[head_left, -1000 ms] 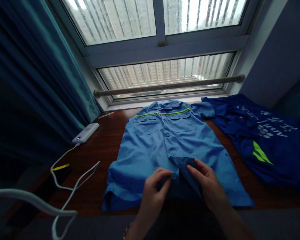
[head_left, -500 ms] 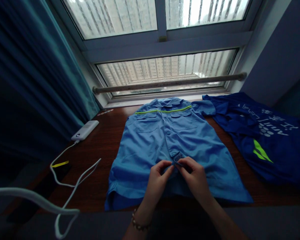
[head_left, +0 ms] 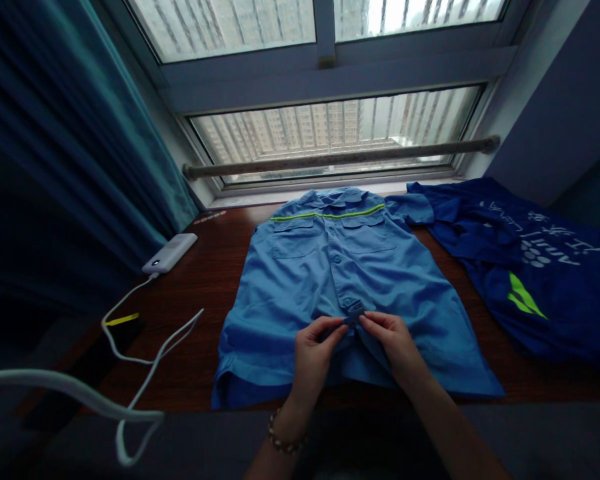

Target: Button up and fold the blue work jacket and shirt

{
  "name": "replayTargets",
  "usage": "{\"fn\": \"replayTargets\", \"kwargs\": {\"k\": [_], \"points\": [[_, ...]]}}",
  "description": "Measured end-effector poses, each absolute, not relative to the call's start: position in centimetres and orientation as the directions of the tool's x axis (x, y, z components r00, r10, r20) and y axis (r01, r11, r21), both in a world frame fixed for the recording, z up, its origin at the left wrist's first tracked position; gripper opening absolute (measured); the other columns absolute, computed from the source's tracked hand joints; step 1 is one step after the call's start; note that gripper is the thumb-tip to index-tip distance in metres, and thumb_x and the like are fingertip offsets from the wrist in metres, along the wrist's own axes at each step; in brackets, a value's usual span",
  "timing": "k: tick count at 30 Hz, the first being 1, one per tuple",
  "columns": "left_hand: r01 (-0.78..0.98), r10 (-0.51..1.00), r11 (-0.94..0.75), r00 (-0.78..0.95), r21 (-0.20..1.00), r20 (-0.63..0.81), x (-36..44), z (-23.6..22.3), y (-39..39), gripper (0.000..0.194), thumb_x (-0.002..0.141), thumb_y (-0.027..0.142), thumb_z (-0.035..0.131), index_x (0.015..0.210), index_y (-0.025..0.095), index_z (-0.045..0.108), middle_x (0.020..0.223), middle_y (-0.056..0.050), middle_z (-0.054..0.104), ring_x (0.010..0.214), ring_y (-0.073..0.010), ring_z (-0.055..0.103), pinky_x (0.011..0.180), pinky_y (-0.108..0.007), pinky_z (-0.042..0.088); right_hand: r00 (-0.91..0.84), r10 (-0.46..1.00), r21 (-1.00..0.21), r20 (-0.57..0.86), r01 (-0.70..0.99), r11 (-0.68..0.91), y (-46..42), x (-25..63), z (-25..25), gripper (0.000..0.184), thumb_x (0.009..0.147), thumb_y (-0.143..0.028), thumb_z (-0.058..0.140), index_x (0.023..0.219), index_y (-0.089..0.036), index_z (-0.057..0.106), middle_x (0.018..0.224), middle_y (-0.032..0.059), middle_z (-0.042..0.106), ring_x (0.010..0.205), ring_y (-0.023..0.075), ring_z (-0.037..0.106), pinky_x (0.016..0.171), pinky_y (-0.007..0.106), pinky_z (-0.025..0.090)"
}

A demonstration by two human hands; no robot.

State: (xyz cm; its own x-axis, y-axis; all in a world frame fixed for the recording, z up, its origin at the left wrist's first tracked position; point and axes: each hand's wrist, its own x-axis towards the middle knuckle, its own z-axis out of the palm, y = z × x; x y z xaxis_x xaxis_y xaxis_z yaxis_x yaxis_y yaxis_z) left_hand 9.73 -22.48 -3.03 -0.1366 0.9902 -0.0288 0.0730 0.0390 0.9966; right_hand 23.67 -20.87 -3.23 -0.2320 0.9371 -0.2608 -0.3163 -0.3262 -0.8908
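Note:
A light blue short-sleeved shirt [head_left: 290, 287] lies front up, its collar toward the window and its hem toward me. Two chest pockets and a yellow-green stripe cross its upper part. Low on the button placket, my left hand [head_left: 317, 347] pinches one edge of the cloth between thumb and fingers. Close beside it, my right hand [head_left: 393, 343] pinches the other edge, and the placket is lifted and bunched between them. A shirt button [head_left: 337, 259] shows higher up the front. Whether a button sits between my fingertips I cannot tell.
A dark blue printed garment [head_left: 510, 260] lies at the right, touching the shirt's sleeve. On the wooden tabletop [head_left: 215, 267] at the left rest a white power bank [head_left: 171, 253], its white cable [head_left: 157, 360] and a yellow strip [head_left: 123, 320]. A rail [head_left: 340, 159] crosses before the window.
My right fingers have shifted slightly and now hold the placket edge more from the side. The bunched cloth has turned a little. The whole view has tilted slightly downward.

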Motion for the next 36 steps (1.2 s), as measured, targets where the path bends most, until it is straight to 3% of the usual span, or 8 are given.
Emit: {"fn": "replayTargets", "kwargs": {"k": [3,7,13,16,21,24,30,36], "points": [[0.153,0.994,-0.019,-0.106,0.988,0.036,9.9,-2.9,-22.7,0.014,0.068,0.027,0.063,0.075,0.015,0.067,0.073,-0.001,0.065,0.073,-0.0143,0.058,0.069,-0.023,0.045,-0.177,0.961,-0.924,-0.213,-0.284,-0.257,-21.0,23.8,-3.1,0.027,0.068,-0.037,0.064,0.082,-0.014,0.068,0.065,0.0017,0.061,0.063,0.0136,0.055,0.063,0.025,0.041],[0.246,0.991,-0.066,-0.096,0.967,0.092,10.1,-2.7,-23.0,0.015,0.071,0.029,0.060,0.074,0.015,0.065,0.073,-0.001,0.064,0.071,-0.0143,0.057,0.068,-0.024,0.044,-0.109,0.994,-0.999,-0.022,-0.046,-0.027,-21.3,23.8,-2.8,0.025,0.074,-0.036,0.058,0.082,-0.015,0.068,0.070,0.0017,0.060,0.068,0.0143,0.052,0.064,0.025,0.040],[0.255,0.995,-0.035,-0.085,0.966,0.059,10.0,-2.6,-23.0,0.018,0.071,0.031,0.059,0.072,0.014,0.063,0.070,-0.001,0.062,0.069,-0.0143,0.056,0.066,-0.023,0.044,-0.106,0.986,-0.977,0.129,0.157,0.145,-21.4,23.7,-2.3,0.024,0.078,-0.034,0.051,0.081,-0.017,0.068,0.067,0.0023,0.058,0.065,0.0142,0.051,0.061,0.025,0.039],[0.270,0.993,-0.027,-0.099,0.963,0.055,10.0,-2.7,-23.0,0.018,0.072,0.032,0.058,0.073,0.014,0.062,0.070,-0.001,0.062,0.069,-0.0142,0.056,0.066,-0.023,0.043,-0.128,0.988,-0.989,0.090,0.102,0.103,-21.3,23.9,-2.3,0.024,0.077,-0.035,0.054,0.080,-0.016,0.068,0.068,0.0015,0.058,0.066,0.0137,0.051,0.061,0.024,0.039],[0.292,0.994,-0.050,-0.082,0.955,0.077,10.0,-2.7,-23.1,0.018,0.075,0.031,0.054,0.073,0.015,0.061,0.069,0.000,0.060,0.068,-0.0135,0.054,0.064,-0.022,0.041,-0.187,0.974,-0.976,-0.129,-0.148,-0.158,-21.3,24.1,-2.9,0.035,0.077,-0.044,0.050,0.079,-0.013,0.067,0.059,0.0002,0.056,0.051,0.0088,0.048,0.048,0.020,0.036],[0.292,0.995,-0.070,-0.048,0.954,0.088,9.9,-2.7,-23.1,0.015,0.076,0.028,0.053,0.074,0.015,0.061,0.070,-0.001,0.060,0.069,-0.0136,0.054,0.065,-0.022,0.041,-0.197,0.962,-0.963,-0.190,-0.153,-0.221,-21.2,23.9,-3.1,0.031,0.070,-0.043,0.060,0.077,-0.013,0.066,0.055,0.0000,0.058,0.047,0.0084,0.049,0.043,0.019,0.035],[0.287,0.990,-0.142,0.035,0.947,0.138,9.7,-2.8,-23.1,0.016,0.078,0.022,0.049,0.077,0.015,0.063,0.073,-0.003,0.059,0.071,-0.0141,0.054,0.067,-0.023,0.042,-0.167,0.977,-0.990,-0.134,0.059,-0.126,-21.3,23.6,-3.0,0.023,0.069,-0.037,0.061,0.068,-0.015,0.058,0.052,-0.0001,0.058,0.048,0.0115,0.053,0.046,0.021,0.040],[0.302,0.984,-0.177,0.051,0.937,0.170,9.5,-2.9,-22.9,0.021,0.079,0.020,0.045,0.080,0.016,0.066,0.074,-0.004,0.057,0.071,-0.0140,0.053,0.065,-0.022,0.042,-0.240,0.948,-0.815,0.209,0.492,0.304,-21.8,23.0,-3.7,0.014,0.084,-0.022,0.039,0.077,-0.018,0.051,0.066,0.0015,0.057,0.059,0.0132,0.054,0.056,0.023,0.039]]}}
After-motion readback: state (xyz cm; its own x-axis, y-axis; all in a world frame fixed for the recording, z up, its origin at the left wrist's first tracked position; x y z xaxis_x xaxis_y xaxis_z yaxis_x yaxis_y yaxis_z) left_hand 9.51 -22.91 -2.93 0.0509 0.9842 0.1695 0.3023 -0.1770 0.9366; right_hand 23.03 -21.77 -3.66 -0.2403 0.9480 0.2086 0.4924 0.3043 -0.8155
